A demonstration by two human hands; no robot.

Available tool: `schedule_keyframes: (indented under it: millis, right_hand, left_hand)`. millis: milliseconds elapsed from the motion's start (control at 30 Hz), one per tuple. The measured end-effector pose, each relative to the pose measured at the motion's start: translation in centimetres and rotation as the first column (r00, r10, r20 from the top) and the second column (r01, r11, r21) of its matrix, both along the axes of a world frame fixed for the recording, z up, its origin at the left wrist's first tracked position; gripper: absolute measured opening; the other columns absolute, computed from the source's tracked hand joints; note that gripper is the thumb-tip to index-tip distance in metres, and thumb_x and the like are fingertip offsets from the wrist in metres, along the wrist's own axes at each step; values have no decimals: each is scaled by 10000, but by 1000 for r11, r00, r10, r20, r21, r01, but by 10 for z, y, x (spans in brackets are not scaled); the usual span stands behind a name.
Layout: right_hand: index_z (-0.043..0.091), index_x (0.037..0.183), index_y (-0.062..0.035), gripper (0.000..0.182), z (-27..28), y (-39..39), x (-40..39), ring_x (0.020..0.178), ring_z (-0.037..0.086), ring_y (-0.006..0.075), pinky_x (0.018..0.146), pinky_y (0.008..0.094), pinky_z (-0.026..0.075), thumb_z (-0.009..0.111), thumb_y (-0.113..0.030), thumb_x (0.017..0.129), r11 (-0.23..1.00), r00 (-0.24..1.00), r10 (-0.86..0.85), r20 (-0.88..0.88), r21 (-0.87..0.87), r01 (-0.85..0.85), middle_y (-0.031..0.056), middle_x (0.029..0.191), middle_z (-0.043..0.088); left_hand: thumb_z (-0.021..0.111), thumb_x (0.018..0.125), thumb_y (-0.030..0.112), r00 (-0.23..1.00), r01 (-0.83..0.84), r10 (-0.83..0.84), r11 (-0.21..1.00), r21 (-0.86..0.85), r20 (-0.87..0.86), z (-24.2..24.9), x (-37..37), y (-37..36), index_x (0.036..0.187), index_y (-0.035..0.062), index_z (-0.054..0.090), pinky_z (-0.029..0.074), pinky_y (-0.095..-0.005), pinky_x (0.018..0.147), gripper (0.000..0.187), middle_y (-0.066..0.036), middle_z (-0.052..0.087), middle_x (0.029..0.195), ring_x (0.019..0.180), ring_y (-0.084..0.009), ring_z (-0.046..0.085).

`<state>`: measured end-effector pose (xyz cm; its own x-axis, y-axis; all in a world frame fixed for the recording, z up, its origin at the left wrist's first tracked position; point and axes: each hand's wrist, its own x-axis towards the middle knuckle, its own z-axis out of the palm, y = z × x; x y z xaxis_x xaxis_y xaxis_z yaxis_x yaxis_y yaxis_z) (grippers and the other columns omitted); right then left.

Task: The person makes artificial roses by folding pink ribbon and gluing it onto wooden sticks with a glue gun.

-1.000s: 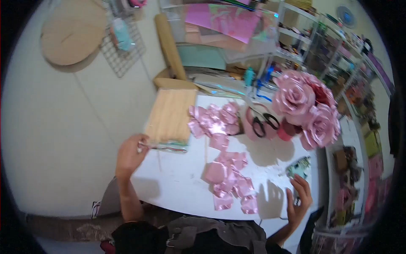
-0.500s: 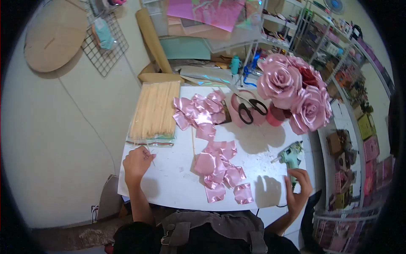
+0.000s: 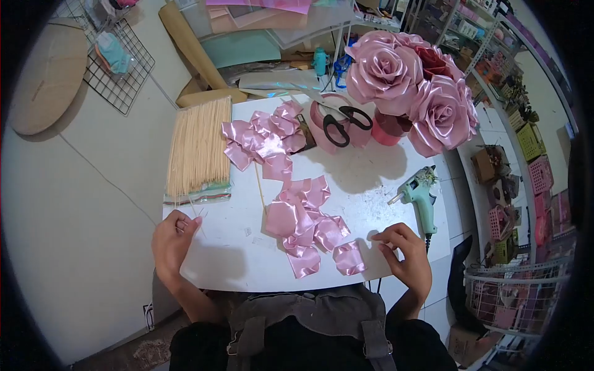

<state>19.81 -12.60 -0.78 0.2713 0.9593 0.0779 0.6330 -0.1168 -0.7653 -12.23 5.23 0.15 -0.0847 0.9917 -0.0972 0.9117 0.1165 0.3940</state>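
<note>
Two bare hands work at the near edge of a white table (image 3: 247,260). Largest on it is the bouquet of satin roses (image 3: 408,80) at the far right, then the bag of wooden sticks (image 3: 198,148) at the far left. Pink satin petals (image 3: 303,222) lie in a loose pile between the hands, the nearest petal just beside the right hand (image 3: 405,260), whose fingers are curled and rest on the tabletop, gripping nothing visible. A glue gun (image 3: 421,195) lies just beyond it. The left hand (image 3: 173,238) pinches a thin wooden stick (image 3: 197,217) between thumb and fingertips, near the bag's lower end.
</note>
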Motion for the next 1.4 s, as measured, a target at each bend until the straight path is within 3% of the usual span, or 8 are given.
schedule_keyframes:
  millis: [67,167,500,633,900,967,1200,1400]
  right_hand:
    - [618,959,-96,355,-4,-2,-1,714,564,227,636,304,475,555,84,658,996,993,90,75,2,-90,90,850,523]
    - [625,982,-141,430,-7,0,-13,714,553,213,636,296,475,558,90,627,977,962,211,176,-16,-211,82,843,523]
    - [613,892,-88,307,-6,6,-27,754,521,210,642,310,431,623,5,600,952,941,227,249,145,-268,65,836,524]
    - [597,816,-79,228,-6,5,-28,754,515,221,634,310,415,669,-52,602,939,931,278,237,136,-315,65,841,524]
    - [589,771,-58,167,-12,-6,-11,771,509,215,653,312,434,674,-122,642,944,914,327,239,-37,-328,48,830,512]
    - [600,764,-58,171,-5,-10,-4,766,520,219,626,305,440,686,-91,620,952,949,305,79,15,-307,53,815,526]
    - [598,770,-52,200,11,5,2,754,523,213,606,294,428,692,-35,595,980,986,23,165,192,-55,81,816,533]
    - [582,767,-48,183,6,33,-10,772,531,229,639,308,428,664,-14,607,966,977,-141,163,239,100,79,802,521]
  left_hand:
    - [677,681,200,946,233,-249,968,96,209,11,8,-10,702,16,567,395,-264,490,216,-69,547,570,501,-158,497]
    - [669,693,177,933,273,-283,959,76,221,21,22,-21,700,12,559,388,-249,487,199,-61,539,562,499,-132,479]
    - [656,706,138,992,8,-24,992,129,120,-4,-15,-5,707,4,556,402,-234,512,167,-62,557,579,512,-132,508]
    - [655,693,63,767,489,-487,865,111,418,7,23,-22,797,24,552,404,-250,539,152,-38,565,697,626,-129,524]
    - [694,620,45,665,622,-709,700,351,235,-10,79,-27,871,35,535,402,-264,581,298,-75,514,832,713,-179,490]
    - [697,613,51,685,607,-700,701,375,201,-9,84,-29,879,35,532,408,-282,618,314,-85,511,865,743,-199,487]
    - [729,549,102,596,663,-778,617,424,201,-13,109,-48,929,54,542,373,-356,790,427,-105,471,1048,931,-278,418]
    - [594,680,47,727,456,-633,735,501,266,-14,85,-27,963,39,531,374,-369,813,289,-135,496,1047,984,-291,457]
